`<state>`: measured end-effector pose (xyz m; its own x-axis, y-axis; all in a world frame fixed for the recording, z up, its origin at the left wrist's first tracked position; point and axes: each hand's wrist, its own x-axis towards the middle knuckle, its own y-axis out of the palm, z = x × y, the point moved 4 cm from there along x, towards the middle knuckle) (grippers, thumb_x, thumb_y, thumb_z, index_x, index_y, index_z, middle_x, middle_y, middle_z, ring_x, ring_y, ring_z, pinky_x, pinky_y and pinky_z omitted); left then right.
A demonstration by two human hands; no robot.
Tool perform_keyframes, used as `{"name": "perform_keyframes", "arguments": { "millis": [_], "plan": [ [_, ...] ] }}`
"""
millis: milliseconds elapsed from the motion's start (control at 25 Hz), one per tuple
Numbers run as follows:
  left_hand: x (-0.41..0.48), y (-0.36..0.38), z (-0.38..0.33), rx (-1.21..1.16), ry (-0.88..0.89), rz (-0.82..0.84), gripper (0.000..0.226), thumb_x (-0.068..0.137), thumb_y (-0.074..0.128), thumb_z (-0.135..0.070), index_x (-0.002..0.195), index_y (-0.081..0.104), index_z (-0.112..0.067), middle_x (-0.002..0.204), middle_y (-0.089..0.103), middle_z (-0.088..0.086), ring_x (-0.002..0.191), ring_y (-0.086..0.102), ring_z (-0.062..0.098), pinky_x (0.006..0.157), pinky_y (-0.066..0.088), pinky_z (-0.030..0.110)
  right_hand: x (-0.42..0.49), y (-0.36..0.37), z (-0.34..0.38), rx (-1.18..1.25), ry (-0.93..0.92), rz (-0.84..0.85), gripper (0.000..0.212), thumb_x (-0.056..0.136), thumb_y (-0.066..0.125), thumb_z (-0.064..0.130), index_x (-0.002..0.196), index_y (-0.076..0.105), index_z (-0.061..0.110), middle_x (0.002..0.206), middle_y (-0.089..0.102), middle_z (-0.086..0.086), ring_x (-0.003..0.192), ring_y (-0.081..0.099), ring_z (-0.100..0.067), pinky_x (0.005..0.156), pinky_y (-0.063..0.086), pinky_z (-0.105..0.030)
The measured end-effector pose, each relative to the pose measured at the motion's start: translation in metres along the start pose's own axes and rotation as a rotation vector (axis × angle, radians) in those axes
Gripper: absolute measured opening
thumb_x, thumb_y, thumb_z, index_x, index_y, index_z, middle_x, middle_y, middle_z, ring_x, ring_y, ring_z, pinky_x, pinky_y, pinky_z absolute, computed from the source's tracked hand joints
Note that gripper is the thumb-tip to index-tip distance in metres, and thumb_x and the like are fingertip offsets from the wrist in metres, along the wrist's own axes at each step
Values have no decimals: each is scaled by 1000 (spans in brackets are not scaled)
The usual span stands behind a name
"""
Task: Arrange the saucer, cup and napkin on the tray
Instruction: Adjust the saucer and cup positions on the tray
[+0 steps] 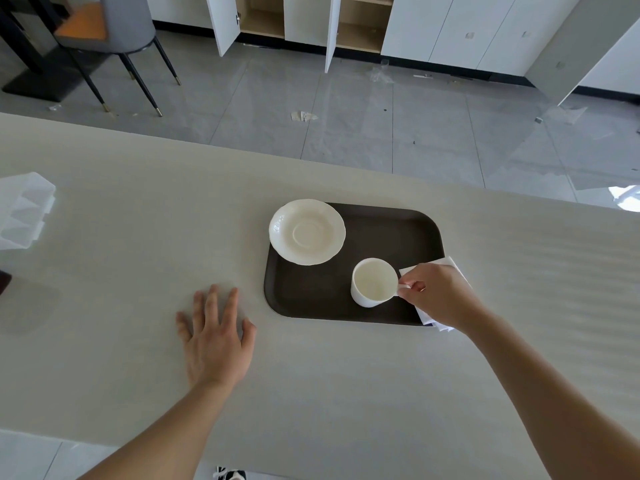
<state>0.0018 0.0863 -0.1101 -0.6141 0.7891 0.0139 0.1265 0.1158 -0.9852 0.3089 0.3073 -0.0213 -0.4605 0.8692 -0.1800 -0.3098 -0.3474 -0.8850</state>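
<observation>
Left hand lies flat on the pale grey surface, fingers spread, holding nothing. On the dark brown rounded plastic tray, the white scalloped ceramic saucer overhangs the far-left rim — a bump could tip it off. The small white ceramic cup stands upright, handle pointing right, pinched by the right hand over the white folded napkin, which could drag along.

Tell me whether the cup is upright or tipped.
Upright: the cup stands on the tray, its open, empty mouth facing up, the right hand pinching its handle.
</observation>
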Motion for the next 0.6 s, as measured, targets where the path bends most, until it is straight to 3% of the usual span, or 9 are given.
{"name": "perform_keyframes", "arguments": {
  "millis": [120, 240, 360, 600],
  "plan": [
    [0, -2, -1, -3, 3, -8, 62, 87, 34, -40, 146, 45, -23, 156, 38, 14, 149, 24, 35, 119, 12, 61, -8, 3, 4, 0, -17, -110, 7, 84, 73, 26, 80, 78, 28, 72, 59, 19, 65, 57, 0, 56, 34, -9],
    [0, -3, -1, -9, 4, -9, 62, 87, 34, -40, 146, 45, -22, 156, 38, 14, 148, 25, 36, 119, 12, 62, -11, 5, 4, 54, 16, -147, 8, 86, 71, 24, 84, 79, 23, 84, 70, 8, 74, 65, -13, 62, 43, -16],
    [-1, -3, -1, -5, 2, -6, 63, 88, 34, -40, 147, 45, -22, 156, 37, 14, 149, 25, 36, 119, 11, 61, -5, 4, 6, 150, 76, -221, 8, 86, 72, 23, 86, 78, 19, 84, 74, 4, 76, 66, -16, 68, 51, -27],
    [0, -2, -1, 0, -1, -5, 62, 88, 35, -40, 147, 44, -23, 156, 37, 13, 149, 25, 35, 119, 12, 61, 20, 11, 17, 295, 256, -268, 15, 88, 67, 35, 79, 74, 25, 68, 72, 8, 66, 64, -11, 53, 45, -24]
  ]
}}
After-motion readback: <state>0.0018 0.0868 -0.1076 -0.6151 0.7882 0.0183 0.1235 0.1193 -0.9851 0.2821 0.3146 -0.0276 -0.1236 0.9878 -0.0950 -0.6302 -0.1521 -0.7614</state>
